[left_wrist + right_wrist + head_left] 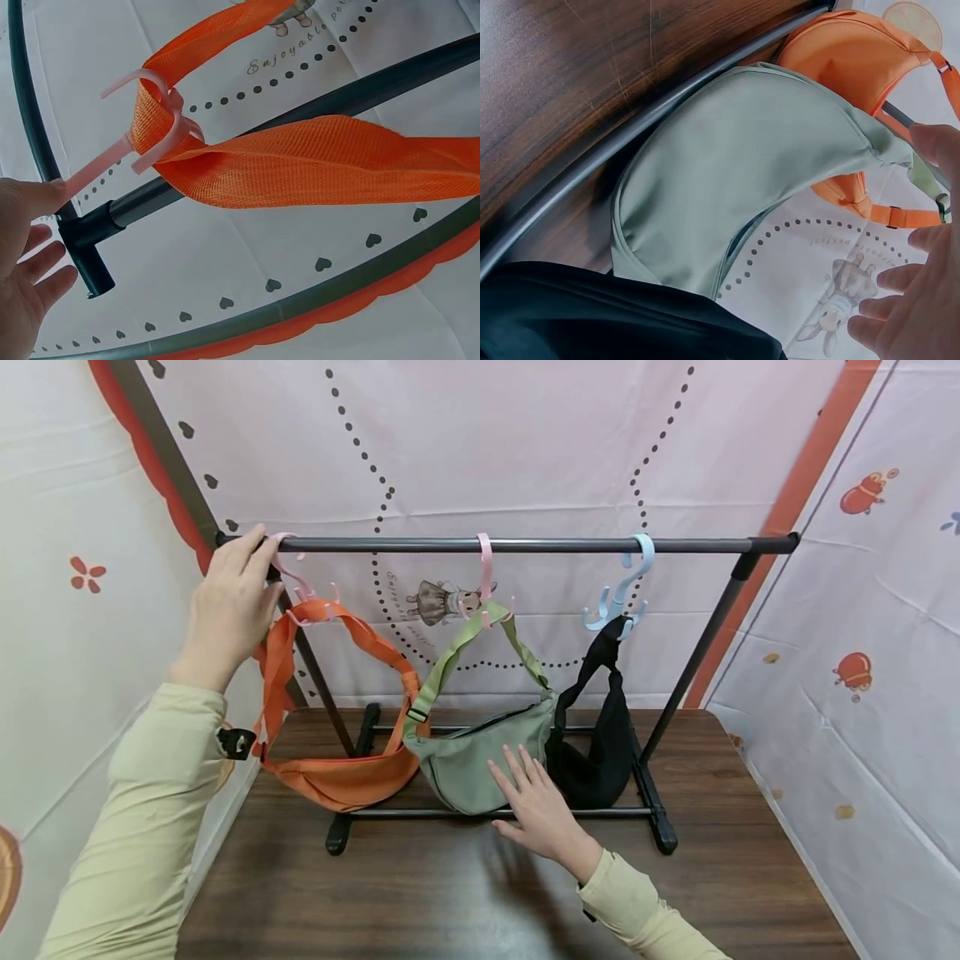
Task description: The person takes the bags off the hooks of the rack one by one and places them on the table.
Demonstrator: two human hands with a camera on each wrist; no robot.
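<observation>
At the left end of the rail, my left hand (pixel 232 606) pinches a pink hook (pixel 101 169); the index finger is hidden in the left wrist view. From this hook's lower prongs hangs an orange shoulder bag (pixel 348 781) by its wide strap. A grey-green bag (pixel 465 768) with a light green strap hangs in the middle from a second pink hook (pixel 486 560). My right hand (pixel 540 806) is held with spread, straight fingers before its lower right part, holding nothing. To the right, a black bag (pixel 600 760) hangs from a light blue hook (pixel 618 597).
The black metal rack (pixel 405 545) stands on a dark wooden table (pixel 420 893), with slanted legs and low crossbars. Printed white cloth (pixel 510 452) covers the back and both sides. The orange and grey-green bags overlap slightly at their edges.
</observation>
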